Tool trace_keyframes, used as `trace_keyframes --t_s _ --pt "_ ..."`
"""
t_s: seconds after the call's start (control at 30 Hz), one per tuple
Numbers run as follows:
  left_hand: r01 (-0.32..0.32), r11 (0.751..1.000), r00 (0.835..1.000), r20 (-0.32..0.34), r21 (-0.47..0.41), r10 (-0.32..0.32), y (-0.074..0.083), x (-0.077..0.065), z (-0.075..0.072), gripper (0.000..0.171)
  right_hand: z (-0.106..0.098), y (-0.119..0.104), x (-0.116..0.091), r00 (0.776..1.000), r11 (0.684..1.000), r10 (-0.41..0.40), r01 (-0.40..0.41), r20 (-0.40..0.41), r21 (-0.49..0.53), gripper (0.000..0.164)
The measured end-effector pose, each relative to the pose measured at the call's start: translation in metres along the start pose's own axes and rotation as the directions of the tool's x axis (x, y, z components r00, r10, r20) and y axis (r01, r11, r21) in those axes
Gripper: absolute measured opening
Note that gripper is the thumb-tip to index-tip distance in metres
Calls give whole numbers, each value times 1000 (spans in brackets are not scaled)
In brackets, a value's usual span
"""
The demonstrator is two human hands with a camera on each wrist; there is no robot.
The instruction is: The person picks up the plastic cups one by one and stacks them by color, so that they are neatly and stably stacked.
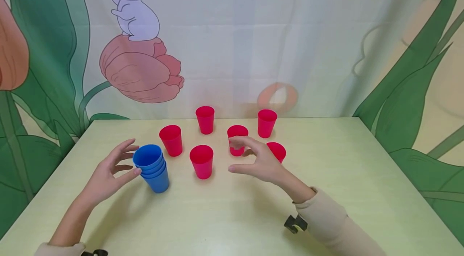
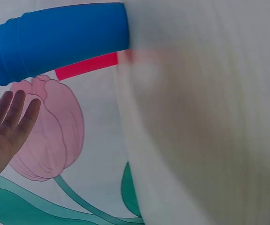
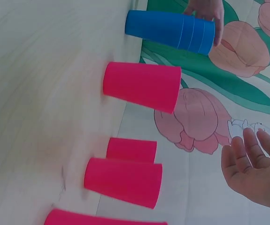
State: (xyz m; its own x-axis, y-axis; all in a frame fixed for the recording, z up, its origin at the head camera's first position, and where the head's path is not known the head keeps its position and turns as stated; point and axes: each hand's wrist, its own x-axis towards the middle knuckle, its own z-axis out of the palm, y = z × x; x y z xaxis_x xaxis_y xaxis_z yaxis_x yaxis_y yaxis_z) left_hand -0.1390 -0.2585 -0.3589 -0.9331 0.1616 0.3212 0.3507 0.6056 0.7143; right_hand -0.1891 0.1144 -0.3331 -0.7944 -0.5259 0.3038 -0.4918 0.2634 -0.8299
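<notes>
A stack of nested blue cups (image 1: 155, 174) stands upright on the left of the table. My left hand (image 1: 104, 177) is beside it, fingers spread behind the stack and thumb tip close to its rim; in the left wrist view a gap shows between the fingers (image 2: 17, 115) and the blue cups. My right hand (image 1: 264, 163) hovers among the red cups, thumb and fingers parted, holding nothing. It partly covers one red cup (image 1: 237, 130) and another red cup (image 1: 278, 152). Left of this hand stands a front red cup (image 1: 201, 164).
Farther red cups stand upright: one behind the blue stack (image 1: 172, 143), a red cup at the back (image 1: 205, 122) and a red cup at back right (image 1: 267, 125). A printed curtain (image 1: 217, 46) hangs along the far edge of the pale table (image 1: 203, 219).
</notes>
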Motion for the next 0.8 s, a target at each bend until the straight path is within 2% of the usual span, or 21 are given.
trace_keyframes --t_s 0.2,0.47,0.63,0.8 --pt "-64 997 994 -81 37 66 15 6 1 75 -18 8 -11 999 999 -7 5 -40 -45 56" --pt "-161 987 971 -178 -6 158 45 14 10 73 -39 16 -24 997 994 55 -61 -61 -91 60" --pt "-152 988 976 -158 -6 149 62 18 21 70 -50 20 -31 992 986 81 -94 -93 -137 61" --pt "-146 989 983 -113 -17 143 68 26 36 66 -58 26 -36 988 978 88 -110 -129 -175 61"
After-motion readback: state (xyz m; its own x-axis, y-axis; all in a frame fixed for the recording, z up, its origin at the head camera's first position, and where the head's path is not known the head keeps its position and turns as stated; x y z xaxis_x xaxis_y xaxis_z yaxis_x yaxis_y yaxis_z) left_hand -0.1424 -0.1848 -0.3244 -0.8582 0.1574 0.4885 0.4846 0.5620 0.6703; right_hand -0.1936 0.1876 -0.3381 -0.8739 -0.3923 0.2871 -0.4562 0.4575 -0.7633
